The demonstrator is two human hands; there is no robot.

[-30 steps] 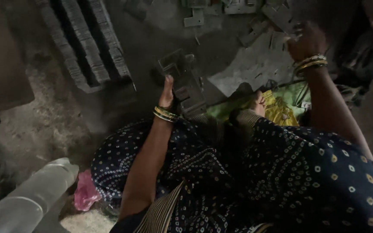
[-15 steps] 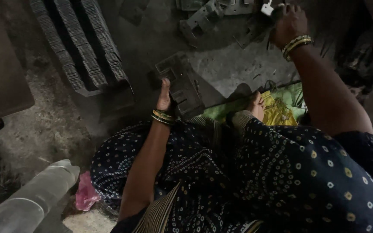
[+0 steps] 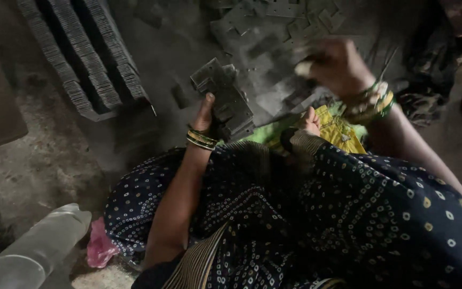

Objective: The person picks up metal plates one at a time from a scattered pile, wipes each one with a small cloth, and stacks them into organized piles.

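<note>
My left hand (image 3: 205, 113) grips a stack of flat grey metal plates (image 3: 225, 99), held upright on edge in front of my knees. My right hand (image 3: 333, 67) is blurred with motion above and to the right of the stack, over a heap of loose metal plates (image 3: 274, 27) on the floor. Something thin and pale shows at its fingertips, too blurred to name. Both wrists wear gold bangles. I sit in dark dotted cloth, a foot (image 3: 311, 120) resting on yellow and green fabric (image 3: 340, 131).
Rows of stacked metal plates (image 3: 86, 64) lie on the floor at upper left. A pale plastic bottle (image 3: 33, 249) lies at lower left, beside a pink scrap (image 3: 100, 246). The floor is grey and dusty.
My right hand has come back down from the far heap toward the stack. The left hand still holds the stack, which looks a little more upright.
</note>
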